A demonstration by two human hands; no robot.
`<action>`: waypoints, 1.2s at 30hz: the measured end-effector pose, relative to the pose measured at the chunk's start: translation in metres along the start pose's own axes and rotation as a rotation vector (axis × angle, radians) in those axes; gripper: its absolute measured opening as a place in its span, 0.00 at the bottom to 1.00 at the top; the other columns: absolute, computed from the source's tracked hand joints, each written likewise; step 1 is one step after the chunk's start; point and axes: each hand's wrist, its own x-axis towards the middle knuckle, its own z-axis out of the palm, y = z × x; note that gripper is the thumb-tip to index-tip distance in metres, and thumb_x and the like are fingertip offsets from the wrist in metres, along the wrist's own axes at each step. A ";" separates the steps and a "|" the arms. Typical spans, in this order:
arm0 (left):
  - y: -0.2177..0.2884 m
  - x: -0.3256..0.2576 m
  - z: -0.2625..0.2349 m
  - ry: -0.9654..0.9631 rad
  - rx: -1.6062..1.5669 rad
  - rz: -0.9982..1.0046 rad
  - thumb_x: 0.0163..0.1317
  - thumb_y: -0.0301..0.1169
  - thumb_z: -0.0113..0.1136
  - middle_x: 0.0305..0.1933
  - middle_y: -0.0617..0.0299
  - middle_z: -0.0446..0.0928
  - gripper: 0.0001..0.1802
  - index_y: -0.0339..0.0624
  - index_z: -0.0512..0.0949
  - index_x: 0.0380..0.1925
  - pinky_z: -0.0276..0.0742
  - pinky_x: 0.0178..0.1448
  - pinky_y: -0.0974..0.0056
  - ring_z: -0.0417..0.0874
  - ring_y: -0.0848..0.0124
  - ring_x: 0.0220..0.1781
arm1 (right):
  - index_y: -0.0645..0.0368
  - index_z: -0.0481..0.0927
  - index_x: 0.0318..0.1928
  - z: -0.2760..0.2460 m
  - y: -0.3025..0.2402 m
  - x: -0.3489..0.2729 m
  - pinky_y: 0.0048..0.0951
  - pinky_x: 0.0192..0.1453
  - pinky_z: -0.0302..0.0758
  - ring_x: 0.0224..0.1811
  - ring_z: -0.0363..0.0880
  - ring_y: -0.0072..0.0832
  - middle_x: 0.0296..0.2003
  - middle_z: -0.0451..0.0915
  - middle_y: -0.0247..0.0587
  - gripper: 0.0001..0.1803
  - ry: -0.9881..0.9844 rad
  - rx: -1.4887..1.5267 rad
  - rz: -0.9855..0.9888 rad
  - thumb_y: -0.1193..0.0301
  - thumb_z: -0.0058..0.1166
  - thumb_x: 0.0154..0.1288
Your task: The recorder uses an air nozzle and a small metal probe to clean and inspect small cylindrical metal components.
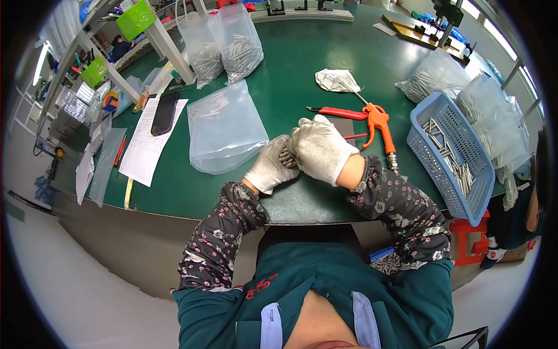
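Where the two gloved hands meet at the near middle of the green table point(302, 75), a small bundle of metal pins point(288, 157) sits between them, only its dark ends showing. The left hand point(270, 166) is curled around the bundle from the left, and the right hand point(321, 148) is folded over it from the right and above, so both are closed on the pins and the gloves touch each other. Just left of the hands lies a flat clear bag point(224, 128) with a few pins in its upper part. Just right of them an orange air gun point(379, 123) lies on the table, its hose running toward the table edge, with red-handled pliers point(337, 112) beside it and a crumpled white cloth point(336, 80) a little beyond. Farther right stands a blue basket point(442, 174) holding loose pins, and past it are more clear bags point(436, 78) of pins. At the far side two filled bags point(224, 46) stand near a white frame post. To the left a dark phone point(165, 113) rests on a sheet of paper point(148, 148), with a red pen point(120, 151) near it. Green tags point(136, 19) hang on the rack at the upper left, where another person is small in the distance.
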 end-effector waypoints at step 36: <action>0.024 -0.001 -0.001 -0.055 -0.061 -0.184 0.39 0.19 0.65 0.35 0.66 0.73 0.23 0.39 0.68 0.38 0.72 0.44 0.72 0.74 0.79 0.38 | 0.62 0.79 0.33 0.030 0.010 -0.034 0.36 0.44 0.71 0.32 0.77 0.41 0.28 0.80 0.45 0.10 0.305 0.908 0.397 0.75 0.58 0.46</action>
